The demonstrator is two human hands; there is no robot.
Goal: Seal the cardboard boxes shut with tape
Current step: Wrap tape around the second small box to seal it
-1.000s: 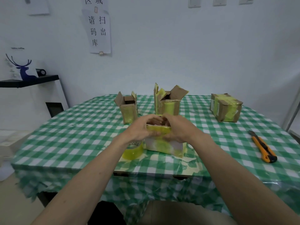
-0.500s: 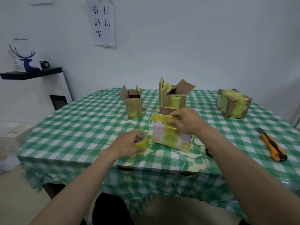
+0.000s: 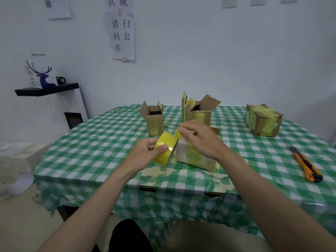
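Head view: left hand (image 3: 145, 153) has lifted the tape roll (image 3: 165, 148) off the tabletop (image 3: 101, 142), gripping it just left of the near box (image 3: 196, 157). Right hand (image 3: 200, 140) left the box and now pinches the tape's free end above it, so taping looks about to start.

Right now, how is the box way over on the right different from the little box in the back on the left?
The right box has its flaps shut and yellow tape wrapped over its top; the little left box stands with flaps up, open. The right box lies wide and low; the left box stands tall and narrow. Both are brown cardboard with some yellow tape, on the checked tablecloth.
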